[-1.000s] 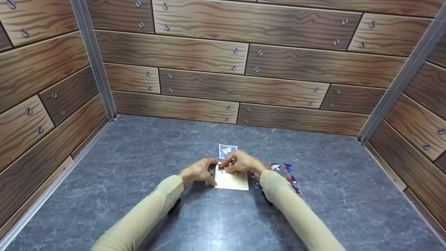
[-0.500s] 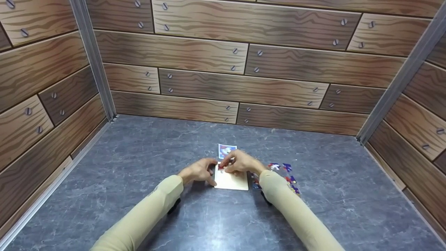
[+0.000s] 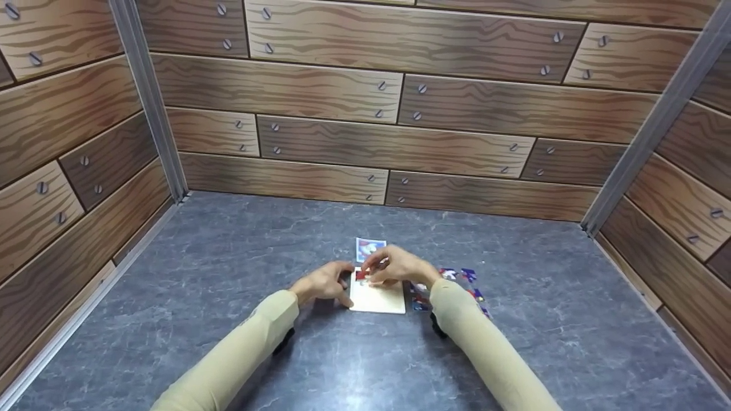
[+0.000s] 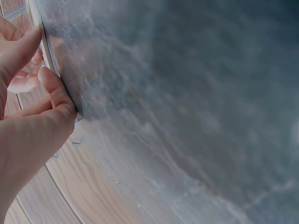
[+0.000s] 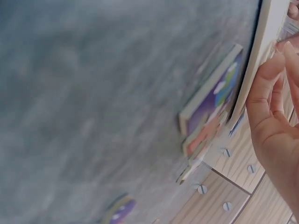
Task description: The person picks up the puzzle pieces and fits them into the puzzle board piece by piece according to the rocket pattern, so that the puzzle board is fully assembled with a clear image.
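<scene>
A pale board [image 3: 377,299] lies flat on the dark tabletop in the head view. My left hand [image 3: 325,281] touches its left edge, with thumb and forefinger spread toward the two corners; the left wrist view shows the fingertips against that edge. Over the board's upper part, my right hand [image 3: 402,265] has thumb and fingers bent together at a small red jigsaw puzzle piece [image 3: 360,275] in the upper left corner. The fingers partly cover this piece. In the right wrist view the fingertips come together over the board, and the piece is hidden.
Just beyond the board lies a small picture card [image 3: 369,248]. Loose colourful puzzle pieces [image 3: 450,274] are spread to the right, partly under the right forearm. Nearby in the right wrist view sits a purple piece [image 5: 224,88]. Wood-patterned walls [image 3: 320,134] enclose the tabletop.
My right fingers have shifted slightly, and more of the red puzzle piece shows. The left hand stays at the board's edge. The head view has tilted a little.
</scene>
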